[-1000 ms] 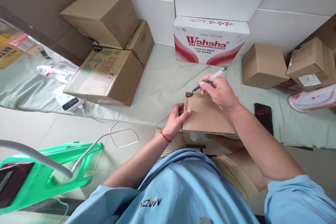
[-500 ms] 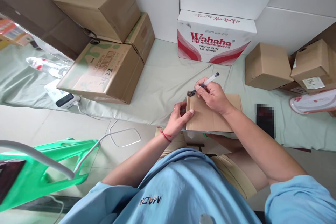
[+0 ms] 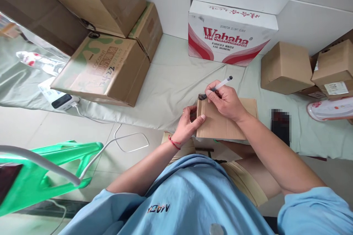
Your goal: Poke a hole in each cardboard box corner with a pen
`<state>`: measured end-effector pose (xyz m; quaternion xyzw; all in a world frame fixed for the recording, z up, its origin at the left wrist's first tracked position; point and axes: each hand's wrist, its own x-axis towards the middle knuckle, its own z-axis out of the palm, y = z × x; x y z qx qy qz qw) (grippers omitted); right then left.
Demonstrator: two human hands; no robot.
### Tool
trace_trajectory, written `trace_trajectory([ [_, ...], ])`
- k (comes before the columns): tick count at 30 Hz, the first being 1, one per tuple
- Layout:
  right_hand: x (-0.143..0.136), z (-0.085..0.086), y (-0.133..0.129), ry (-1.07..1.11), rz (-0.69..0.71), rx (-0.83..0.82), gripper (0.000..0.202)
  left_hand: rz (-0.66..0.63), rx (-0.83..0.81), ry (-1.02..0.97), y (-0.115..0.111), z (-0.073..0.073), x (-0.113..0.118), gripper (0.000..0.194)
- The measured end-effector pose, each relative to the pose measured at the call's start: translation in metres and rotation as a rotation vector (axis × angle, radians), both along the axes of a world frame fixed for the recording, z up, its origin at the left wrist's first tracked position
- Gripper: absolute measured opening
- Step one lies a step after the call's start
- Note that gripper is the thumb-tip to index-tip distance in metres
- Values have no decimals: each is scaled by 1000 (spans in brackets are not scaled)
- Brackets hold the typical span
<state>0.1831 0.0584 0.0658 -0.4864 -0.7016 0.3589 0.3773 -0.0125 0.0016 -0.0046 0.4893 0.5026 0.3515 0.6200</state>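
A flat brown piece of cardboard (image 3: 217,126), possibly a small box, lies at the front edge of the cloth-covered table. My left hand (image 3: 189,125) grips its left side, thumb on top and fingers curled round the edge. In my right hand (image 3: 226,101) is a pen (image 3: 222,83) with a clear barrel and dark end, held in a writing grip. The pen's lower end points at a dark scribbled patch (image 3: 202,97) on the cardboard's far left corner. My fingers partly hide the pen tip.
A white and red Wahaha carton (image 3: 228,40) stands against the wall. Brown boxes (image 3: 99,69) are stacked at left, and more boxes (image 3: 286,68) sit at right. A dark pixelated object (image 3: 280,128) lies right of my forearm. A green stool (image 3: 52,169) and white cable (image 3: 132,136) are at lower left.
The view has shifted slightly, so the boxes appear a little higher and farther apart. Both hands keep their holds; the pen stays at the same corner.
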Motion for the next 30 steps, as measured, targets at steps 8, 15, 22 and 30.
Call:
trace_trajectory([
  [8,0,0,0,-6,3,-1,32,15,1,11,0,0,1,66],
  [15,-2,-2,0,29,-41,15,33,22,14,-8,0,-1,1,64],
  [22,-3,-2,0,19,-66,26,34,9,10,-1,0,-1,1,68],
  [30,-3,-2,1,108,-89,1,39,27,17,-8,0,-4,2,65],
])
